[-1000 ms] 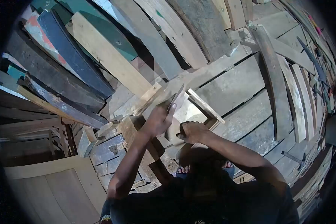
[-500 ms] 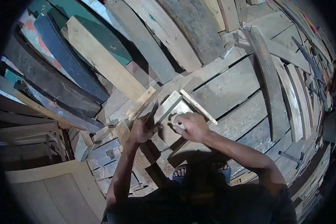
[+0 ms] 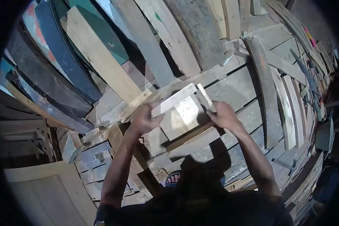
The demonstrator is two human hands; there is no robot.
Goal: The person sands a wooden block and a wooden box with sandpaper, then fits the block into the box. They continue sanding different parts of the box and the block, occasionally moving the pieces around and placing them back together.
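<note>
A small box-like wooden assembly (image 3: 177,119) sits in front of me on the plank surface, its pale top brightly lit. A light wooden strip (image 3: 177,98) runs along its far edge, and a short narrow strip (image 3: 204,96) stands at its right end. My left hand (image 3: 142,119) grips the left end, thumb toward the middle. At the opposite end my right hand (image 3: 225,116) is closed around the right side, its fingertips partly hidden. Below the near edge lies a loose board (image 3: 194,143).
Long boards, including a pale plank (image 3: 101,56) and a dark blue one (image 3: 62,49), lean beyond the assembly. A curved grey board (image 3: 263,94) lies to the right, near a hammer (image 3: 284,163). A wooden panel (image 3: 45,192) is at lower left.
My right hand has moved from the middle of the top to the right end. A dark, thin object by my left hand no longer shows. The view has shifted slightly.
</note>
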